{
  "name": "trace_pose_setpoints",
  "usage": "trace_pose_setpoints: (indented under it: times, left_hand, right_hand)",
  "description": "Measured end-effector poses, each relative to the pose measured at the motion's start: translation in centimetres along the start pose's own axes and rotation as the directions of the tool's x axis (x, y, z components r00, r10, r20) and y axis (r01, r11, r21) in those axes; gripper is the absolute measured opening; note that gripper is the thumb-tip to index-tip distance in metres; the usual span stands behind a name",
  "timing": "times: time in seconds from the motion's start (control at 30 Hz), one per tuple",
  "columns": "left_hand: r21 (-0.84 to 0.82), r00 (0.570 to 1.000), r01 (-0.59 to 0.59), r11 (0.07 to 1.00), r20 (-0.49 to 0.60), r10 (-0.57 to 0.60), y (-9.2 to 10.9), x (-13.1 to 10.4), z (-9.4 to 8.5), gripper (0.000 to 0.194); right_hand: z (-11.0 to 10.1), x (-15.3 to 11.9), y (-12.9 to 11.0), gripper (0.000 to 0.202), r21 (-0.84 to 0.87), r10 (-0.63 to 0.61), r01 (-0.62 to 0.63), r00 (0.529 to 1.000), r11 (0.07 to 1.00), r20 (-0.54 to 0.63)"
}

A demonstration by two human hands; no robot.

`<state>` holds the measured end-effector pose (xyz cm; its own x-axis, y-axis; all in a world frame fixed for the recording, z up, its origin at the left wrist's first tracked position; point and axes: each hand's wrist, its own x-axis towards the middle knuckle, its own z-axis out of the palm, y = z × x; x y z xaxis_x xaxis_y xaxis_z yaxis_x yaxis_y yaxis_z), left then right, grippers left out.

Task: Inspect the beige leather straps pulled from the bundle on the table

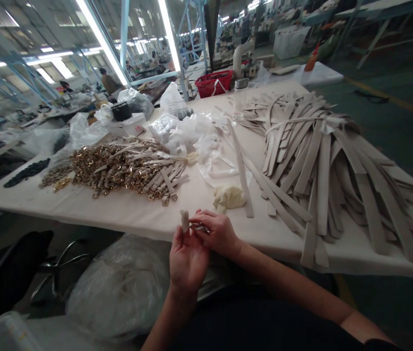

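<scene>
My left hand [189, 258] is held palm up just off the table's front edge. A pale cream finger cover [184, 220] sits on one of its raised fingers, and the thumb stands beside it. My right hand [219, 233] reaches across from the right, its fingers closed around the left hand's fingers. Whatever lies between those fingers is too small and hidden to make out. Just beyond the hands, a crumpled pale yellow cloth or glove [229, 197] lies on the table. A long flat grey-beige strap [241, 170] lies to its right.
A big bundle of grey-beige straps [312, 161] covers the table's right side. Left lies a pile of short straps with gold buckles [119, 168], near dark pieces [27, 171]. Clear plastic bags [195, 134], a red basket [214, 84] and a glass bottle [240, 100] stand behind.
</scene>
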<state>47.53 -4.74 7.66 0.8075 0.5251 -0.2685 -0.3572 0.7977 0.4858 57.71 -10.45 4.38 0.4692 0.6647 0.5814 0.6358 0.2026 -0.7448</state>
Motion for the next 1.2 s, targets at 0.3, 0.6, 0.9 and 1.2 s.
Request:
trace_pose_setpoints:
  times: [0.3,0.6,0.9,1.2]
  left_hand:
    - [-0.051,0.998,0.022,0.998,-0.051,-0.025,-0.9,0.1,-0.8,0.049]
    - [-0.127,0.992,0.037,0.991,-0.111,-0.052,-1.9,0.8,-1.0,0.058]
    - [-0.099,0.992,0.117,0.988,-0.041,-0.121,-2.1,0.6,-1.4,0.058]
    - [-0.05,0.992,0.081,0.995,-0.097,-0.086,-3.0,-0.4,-1.2,0.049]
  right_hand:
    - [0.3,-0.6,-0.1,0.018,-0.044,-0.026,0.023,0.998,0.999,-0.056]
    - [0.2,-0.7,1.2,0.009,-0.319,-0.159,0.184,0.982,0.93,0.104]
    - [-1.0,0.1,1.4,0.016,-0.344,-0.141,0.253,0.937,0.904,0.319]
    - [-2.0,-1.5,0.1,0.003,-0.222,-0.224,0.315,0.908,0.923,0.354]
